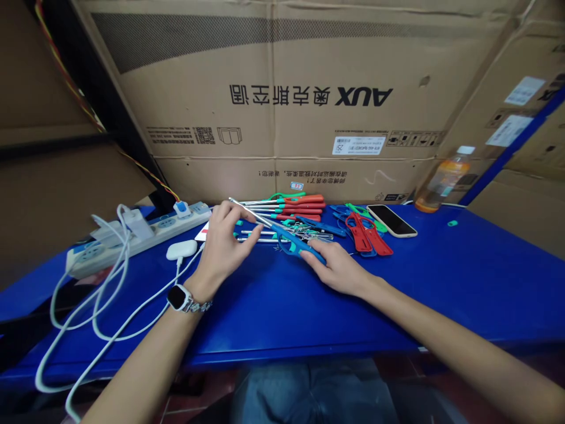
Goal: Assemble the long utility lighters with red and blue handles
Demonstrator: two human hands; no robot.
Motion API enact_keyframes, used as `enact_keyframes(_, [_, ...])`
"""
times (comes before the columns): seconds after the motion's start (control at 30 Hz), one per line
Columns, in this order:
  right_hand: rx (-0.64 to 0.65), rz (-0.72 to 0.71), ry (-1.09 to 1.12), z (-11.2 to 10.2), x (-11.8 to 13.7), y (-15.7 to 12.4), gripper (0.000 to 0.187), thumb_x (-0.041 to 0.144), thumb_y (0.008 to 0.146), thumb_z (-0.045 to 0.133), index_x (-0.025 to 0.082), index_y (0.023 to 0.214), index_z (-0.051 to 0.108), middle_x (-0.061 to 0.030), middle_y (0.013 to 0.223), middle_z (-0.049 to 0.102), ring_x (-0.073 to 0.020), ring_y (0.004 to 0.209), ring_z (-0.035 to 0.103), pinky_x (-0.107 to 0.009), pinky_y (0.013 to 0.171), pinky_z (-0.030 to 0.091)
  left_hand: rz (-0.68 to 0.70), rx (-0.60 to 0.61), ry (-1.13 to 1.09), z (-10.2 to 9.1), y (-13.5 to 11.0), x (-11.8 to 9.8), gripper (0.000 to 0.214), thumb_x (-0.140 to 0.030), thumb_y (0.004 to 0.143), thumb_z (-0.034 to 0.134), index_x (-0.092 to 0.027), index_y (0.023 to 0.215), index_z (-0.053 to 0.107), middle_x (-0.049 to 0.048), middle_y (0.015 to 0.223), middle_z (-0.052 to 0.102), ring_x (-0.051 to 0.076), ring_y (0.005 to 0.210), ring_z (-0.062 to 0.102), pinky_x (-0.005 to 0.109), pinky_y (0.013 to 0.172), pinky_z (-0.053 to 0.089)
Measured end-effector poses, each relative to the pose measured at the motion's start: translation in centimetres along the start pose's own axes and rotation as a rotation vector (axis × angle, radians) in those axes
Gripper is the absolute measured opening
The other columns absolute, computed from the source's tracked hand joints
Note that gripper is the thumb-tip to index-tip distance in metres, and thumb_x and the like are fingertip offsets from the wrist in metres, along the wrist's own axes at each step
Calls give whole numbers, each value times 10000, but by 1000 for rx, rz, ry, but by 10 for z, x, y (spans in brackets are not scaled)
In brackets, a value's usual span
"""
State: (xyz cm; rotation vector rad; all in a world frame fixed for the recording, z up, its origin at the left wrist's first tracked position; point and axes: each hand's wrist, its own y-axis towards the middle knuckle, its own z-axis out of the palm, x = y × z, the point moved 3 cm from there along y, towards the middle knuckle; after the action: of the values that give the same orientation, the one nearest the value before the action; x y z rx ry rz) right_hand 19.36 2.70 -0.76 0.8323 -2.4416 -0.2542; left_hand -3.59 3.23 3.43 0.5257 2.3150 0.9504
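A long lighter (282, 234) with a blue handle and a thin metal tube lies slanted across the blue table (441, 282). My right hand (338, 268) is closed on its blue handle. My left hand (223, 244), with a watch on the wrist, pinches the metal tube near its tip. Just behind them lies a pile of similar lighters (300, 207) with red, orange and green handles, and loose red and blue plastic handle shells (368, 234) lie to the right of the pile.
A phone (391, 220) lies right of the shells, and an orange drink bottle (442, 179) stands at the back right. A white power strip (141, 232), white cables (101, 306) and a small white charger (181, 249) sit left. Large cardboard boxes (282, 100) wall the back.
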Motion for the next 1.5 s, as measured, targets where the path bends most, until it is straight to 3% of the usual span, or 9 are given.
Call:
enact_keyframes(0.27, [67,18,127,8,9,1,284,393,1026,350,209,896,522,-8,680,634,-169,633,603,-277,602,380,-357,256,-408,33,-11,1,419,-509,914,532,-175,661,551,-21,593,537,123,557,473,251,542,349])
enact_keyframes(0.37, [60,-10,-29,6,8,-1,244,375,997,428,204,1021,602,-36,791,706,-189,691,645,-280,597,355,-245,57,-219,18,-9,-2,491,-455,897,582,-195,535,376,-56,491,345,101,485,338,261,514,282])
enact_keyframes(0.43, [65,-70,-138,5,7,-2,237,363,978,474,213,1090,620,-39,861,733,-192,720,663,-278,592,338,-23,-6,-137,8,-8,-12,420,-396,884,620,-193,572,424,-41,540,416,122,554,407,274,590,353])
enact_keyframes(0.57, [122,-238,-305,8,10,-6,266,364,993,447,189,1120,603,-64,959,720,-202,825,668,-280,593,339,321,379,-172,18,-14,-31,166,-359,877,654,-194,884,635,42,899,643,207,894,563,353,842,444])
enact_keyframes(0.67, [135,-266,-374,11,11,-6,290,375,1008,406,159,1113,567,-92,991,692,-216,869,651,-294,632,376,261,599,-244,33,-21,-28,170,-324,897,640,-199,1011,642,50,994,660,206,944,602,339,857,468])
enact_keyframes(0.8, [126,-235,-320,13,11,-5,269,390,999,420,163,1099,524,-91,1002,671,-226,919,636,-308,682,409,139,681,-321,45,-25,-16,106,-277,894,641,-193,958,652,37,952,666,186,883,627,311,815,482])
enact_keyframes(1.0, [110,-208,-183,3,6,-4,203,319,953,488,184,1103,516,-78,1049,643,-218,952,613,-317,747,422,116,724,-282,48,-28,-15,128,-310,877,666,-196,922,628,19,929,605,153,756,569,290,713,468])
enact_keyframes(1.17, [21,11,-155,-20,-18,2,173,197,907,479,220,1043,582,-36,1072,641,-172,869,619,-278,691,394,106,760,-224,47,-29,-15,145,-323,879,661,-200,946,624,13,916,588,144,701,554,285,669,456])
enact_keyframes(1.5, [167,142,-339,-28,-25,9,144,314,825,628,223,932,658,-21,914,717,-202,820,653,-268,582,283,262,678,-142,53,-26,-30,225,-393,938,591,-233,1081,657,42,1057,661,236,1050,586,400,955,437])
